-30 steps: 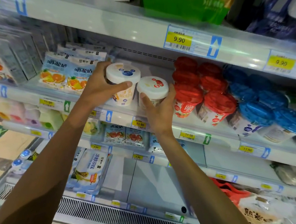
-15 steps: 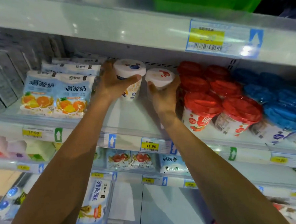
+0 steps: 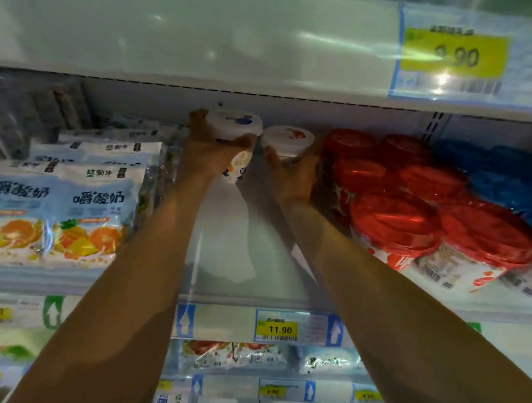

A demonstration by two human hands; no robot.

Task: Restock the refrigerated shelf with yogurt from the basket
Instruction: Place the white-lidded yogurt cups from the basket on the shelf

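Both my arms reach deep into the refrigerated shelf (image 3: 243, 240). My left hand (image 3: 208, 151) grips a white yogurt cup with a blue mark on its lid (image 3: 235, 126), fingers and thumb curled round its rim. Just to the right, my right hand (image 3: 288, 174) holds a second white yogurt cup with a red mark on its lid (image 3: 289, 137). The two cups stand side by side near the shelf's back wall, almost touching. Whether they rest on the shelf floor is hidden by my hands. The basket is out of view.
Bagged yogurt packs with orange fruit pictures (image 3: 58, 213) fill the shelf's left side. Red-lidded cups (image 3: 394, 221) stand in rows right of my right hand, blue-lidded cups (image 3: 502, 181) beyond them. The upper shelf's front edge (image 3: 206, 32) hangs low overhead. A bare lane of shelf runs between my arms.
Both hands have pushed the two white cups from the shelf's front to its back. The camera has moved closer and lower under the upper shelf.
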